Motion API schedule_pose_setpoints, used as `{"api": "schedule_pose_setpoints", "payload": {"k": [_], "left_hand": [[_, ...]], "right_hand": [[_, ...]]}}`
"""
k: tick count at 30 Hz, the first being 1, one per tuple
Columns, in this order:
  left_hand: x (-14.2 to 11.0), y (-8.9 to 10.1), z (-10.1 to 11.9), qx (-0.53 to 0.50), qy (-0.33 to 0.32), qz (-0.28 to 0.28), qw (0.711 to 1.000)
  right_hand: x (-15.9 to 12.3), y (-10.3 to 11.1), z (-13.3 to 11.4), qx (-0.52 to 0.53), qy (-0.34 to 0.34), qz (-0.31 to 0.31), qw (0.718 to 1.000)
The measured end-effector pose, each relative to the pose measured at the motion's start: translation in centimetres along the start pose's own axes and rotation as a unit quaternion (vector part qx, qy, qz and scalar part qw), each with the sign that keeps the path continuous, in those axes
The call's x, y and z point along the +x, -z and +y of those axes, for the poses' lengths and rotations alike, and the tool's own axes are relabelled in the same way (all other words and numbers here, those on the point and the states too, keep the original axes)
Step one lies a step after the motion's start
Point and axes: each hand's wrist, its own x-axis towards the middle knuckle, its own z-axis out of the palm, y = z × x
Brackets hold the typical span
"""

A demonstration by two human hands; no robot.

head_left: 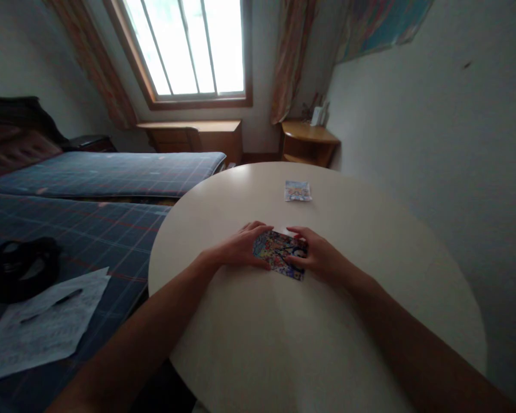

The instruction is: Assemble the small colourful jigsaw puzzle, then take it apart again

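Observation:
A flat rectangular card (277, 251) with a busy, many-coloured print is between my two hands, over the middle of the round cream table (249, 338). My left hand (245, 245) holds its left end, thumb at the near edge and fingers at the far edge. At the right end, my right hand (316, 252) grips it with the thumb over the printed face and the forefinger stretched out beyond the far edge. Farther back on the table lies a small, pale printed square packet (297, 191), apart from both hands. Whether the card is one piece or folded, I cannot tell.
Left of the table is a bed with a plaid mattress (112, 178). On it lie a black coiled thing (23, 269) and a paper sheet (64, 327) with a pen (51, 305). A white wall (456, 143) stands close on the right; a wooden desk (219, 129) is under the window.

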Motion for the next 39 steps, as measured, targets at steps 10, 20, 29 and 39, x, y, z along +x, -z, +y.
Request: {"api": "schedule_pose_setpoints", "payload": {"k": [10,20,29,39], "left_hand": [[0.2,-0.1,-0.4,0.015,0.028,0.052,0.998],[0.4,0.1,0.7,-0.070,0.055,0.093,0.992],[4.4,-0.9,1.7,-0.187,0.178,0.107,0.960],[5.0,-3.7,3.1,-0.207,0.183,0.139,0.951]], "right_hand": [[0.1,-0.6,-0.4,0.082,-0.037,-0.012,0.996],[0.4,-0.4,-1.4,0.180,-0.069,0.047,0.980],[0.6,1.3,0.5,0.333,-0.172,0.170,0.912],[-0.3,2.0,2.1,0.299,-0.201,0.178,0.916]]}}
